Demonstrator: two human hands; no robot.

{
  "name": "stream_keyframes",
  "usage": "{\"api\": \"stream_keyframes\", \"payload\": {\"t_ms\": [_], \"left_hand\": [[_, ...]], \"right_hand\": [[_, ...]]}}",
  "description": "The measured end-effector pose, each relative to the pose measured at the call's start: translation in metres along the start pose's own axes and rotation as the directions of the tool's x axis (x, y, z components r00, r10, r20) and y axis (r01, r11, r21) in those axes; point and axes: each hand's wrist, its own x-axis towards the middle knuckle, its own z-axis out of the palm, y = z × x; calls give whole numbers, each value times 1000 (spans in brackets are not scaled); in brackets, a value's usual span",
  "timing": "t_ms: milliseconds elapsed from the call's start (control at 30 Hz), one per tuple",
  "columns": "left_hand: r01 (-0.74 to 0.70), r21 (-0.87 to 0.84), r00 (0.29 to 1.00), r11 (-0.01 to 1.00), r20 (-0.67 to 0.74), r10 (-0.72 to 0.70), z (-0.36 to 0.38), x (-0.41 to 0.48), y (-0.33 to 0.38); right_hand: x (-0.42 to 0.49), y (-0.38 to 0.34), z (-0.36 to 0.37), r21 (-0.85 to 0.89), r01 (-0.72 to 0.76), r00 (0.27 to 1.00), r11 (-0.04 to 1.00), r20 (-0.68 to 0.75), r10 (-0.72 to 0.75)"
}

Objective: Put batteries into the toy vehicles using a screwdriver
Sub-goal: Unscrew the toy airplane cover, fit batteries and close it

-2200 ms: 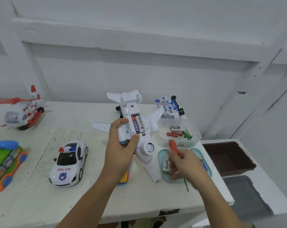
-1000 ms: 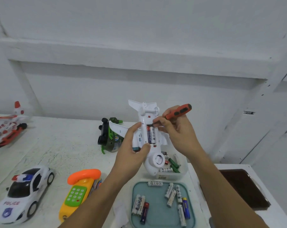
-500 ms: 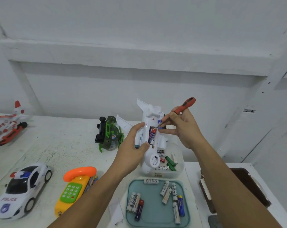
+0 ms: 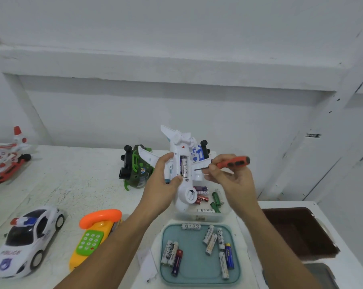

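Left hand (image 4: 162, 184) gripping upturned white toy plane (image 4: 181, 170), right hand (image 4: 231, 180) holding orange screwdriver (image 4: 232, 161) beside it

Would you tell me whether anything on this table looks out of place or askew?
The green toy vehicle lies tipped on its side at the back of the table, wheels pointing left. The toy plane held by the left hand has its battery bay uncovered. Nothing looks broken.
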Motion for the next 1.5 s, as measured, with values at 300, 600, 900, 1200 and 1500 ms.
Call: {"api": "stream_keyframes", "payload": {"t_ms": [300, 600, 900, 1200, 1500], "left_hand": [[24, -47, 1000, 999, -3, -24, 0, 1, -4], [11, -70, 1000, 998, 10, -10, 2, 0, 0], [26, -141, 1000, 990, 19, -23, 3, -1, 1], [84, -324, 996, 942, 47, -73, 3, -3, 2], [89, -350, 996, 933, 43, -79, 4, -4, 8]], "right_hand": [[-25, 34, 25, 73, 112, 993, 991, -43, -109], [-19, 31, 28, 124, 31, 997, 992, -74, -22], [-21, 32, 27, 2, 111, 994, 994, -24, -110], [-20, 31, 23, -238, 292, 955, 926, 25, -295], [-37, 54, 35, -277, 545, 823, 791, -2, -568]]}}
